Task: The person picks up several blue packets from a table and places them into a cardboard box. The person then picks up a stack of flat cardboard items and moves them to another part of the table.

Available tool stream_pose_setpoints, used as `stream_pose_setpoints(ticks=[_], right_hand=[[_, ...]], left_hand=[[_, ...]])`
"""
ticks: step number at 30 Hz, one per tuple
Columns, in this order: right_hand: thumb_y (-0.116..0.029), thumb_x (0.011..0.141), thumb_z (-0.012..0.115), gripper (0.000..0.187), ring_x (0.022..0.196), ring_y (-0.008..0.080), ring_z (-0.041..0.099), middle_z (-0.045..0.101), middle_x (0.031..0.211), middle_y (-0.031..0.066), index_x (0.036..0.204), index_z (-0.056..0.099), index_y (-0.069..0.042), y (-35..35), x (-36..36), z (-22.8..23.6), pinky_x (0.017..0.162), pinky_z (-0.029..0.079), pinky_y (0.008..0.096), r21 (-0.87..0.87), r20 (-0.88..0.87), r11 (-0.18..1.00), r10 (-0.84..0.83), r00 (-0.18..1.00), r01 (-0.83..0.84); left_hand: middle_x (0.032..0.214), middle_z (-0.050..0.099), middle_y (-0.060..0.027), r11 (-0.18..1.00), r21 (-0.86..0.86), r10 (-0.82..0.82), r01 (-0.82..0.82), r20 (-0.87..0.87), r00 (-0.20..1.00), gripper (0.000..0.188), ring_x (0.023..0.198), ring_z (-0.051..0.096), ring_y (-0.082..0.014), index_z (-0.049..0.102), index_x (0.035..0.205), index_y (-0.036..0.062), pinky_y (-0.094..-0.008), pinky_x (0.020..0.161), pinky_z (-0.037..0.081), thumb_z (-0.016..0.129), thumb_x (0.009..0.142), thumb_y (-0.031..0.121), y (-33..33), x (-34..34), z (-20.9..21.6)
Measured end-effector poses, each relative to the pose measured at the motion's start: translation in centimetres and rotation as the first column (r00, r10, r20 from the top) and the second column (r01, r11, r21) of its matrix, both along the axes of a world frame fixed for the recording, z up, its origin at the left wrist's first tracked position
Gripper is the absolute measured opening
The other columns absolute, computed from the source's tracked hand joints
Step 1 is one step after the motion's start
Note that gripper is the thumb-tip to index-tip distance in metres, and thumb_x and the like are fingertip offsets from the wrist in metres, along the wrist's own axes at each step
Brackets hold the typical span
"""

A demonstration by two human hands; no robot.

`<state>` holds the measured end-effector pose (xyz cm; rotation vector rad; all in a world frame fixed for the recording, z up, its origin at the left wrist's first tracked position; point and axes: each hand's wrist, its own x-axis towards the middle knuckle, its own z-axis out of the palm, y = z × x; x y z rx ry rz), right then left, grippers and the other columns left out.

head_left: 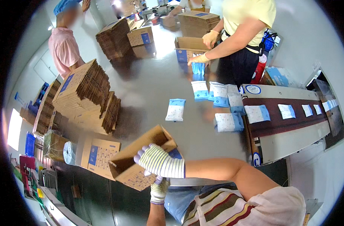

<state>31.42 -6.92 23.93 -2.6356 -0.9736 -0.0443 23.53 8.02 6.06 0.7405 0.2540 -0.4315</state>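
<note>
Far left: tall leaning stack of flattened brown cardboard cartons with blue panels [83, 88] on the grey steel table [149, 86]; a person in a pink shirt [63, 47] stands behind it. One flat carton with a blue printed patch [98, 156] lies at the near table edge.

Centre, near edge: small open brown cardboard box with a dotted print [140, 164], tilted, mouth facing up and away. Left hand in a striped knit glove [159, 188] is under the box, fingers mostly hidden, supporting its bottom. Right hand in a matching striped glove [159, 162] is closed over the box's upper rim, gripping it.

Centre table: one white-and-blue soft pouch [175, 109] lies alone, well apart from the box.

Right: more such pouches clustered [221, 96] beside the conveyor end. Dark red conveyor belt [292, 120] carries a row of pouches. A person in a yellow shirt [247, 15] reaches towards an open carton [189, 48].
</note>
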Motion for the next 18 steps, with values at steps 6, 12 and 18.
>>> stream_pose_setpoints(ticks=[6, 12, 18], right_hand=[[-0.035, 0.064, 0.076, 0.058, 0.102, 0.0283, 0.055, 0.059, 0.104, 0.0122, 0.11, 0.055, -0.005, -3.0, 0.7, -1.9, 0.087, 0.044, 0.0437, -0.026, 0.081, 0.996, 0.089, 0.993, -0.087], [-0.049, 0.069, 0.068, 0.06, 0.109, 0.0277, 0.049, 0.056, 0.107, 0.008, 0.111, 0.056, -0.009, -5.2, 2.5, -2.1, 0.094, 0.037, 0.044, -0.034, 0.168, 0.965, 0.264, 0.95, -0.262], [-0.045, 0.067, 0.072, 0.057, 0.106, 0.0298, 0.051, 0.056, 0.106, 0.0123, 0.105, 0.057, -0.006, -10.6, 3.4, 0.3, 0.095, 0.038, 0.0464, 0.252, 0.433, 0.946, 0.078, 0.898, -0.203]], left_hand=[[0.108, 0.061, -0.012, 0.243, 0.954, -0.426, 0.173, -0.055, 0.903, 0.057, 0.095, 0.061, -0.026, 0.05, 0.124, 0.0041, -0.037, 0.079, 0.052, 0.075, 0.074, 0.015, 10.5, 0.5, 5.9], [0.136, 0.041, -0.0149, -0.436, 0.488, -0.893, -0.756, -0.134, 0.429, 0.079, 0.133, 0.027, -0.0399, 0.042, 0.132, 0.008, -0.0522, 0.108, 0.026, 0.074, 0.064, 0.031, 8.0, 3.4, 21.4], [0.077, 0.064, -0.0113, -0.238, 0.707, -0.96, -0.666, -0.276, 0.051, 0.034, 0.083, 0.064, -0.0281, 0.064, 0.084, 0.0049, -0.0416, 0.092, 0.043, 0.067, 0.074, 0.037, 3.2, 5.8, 19.5]])
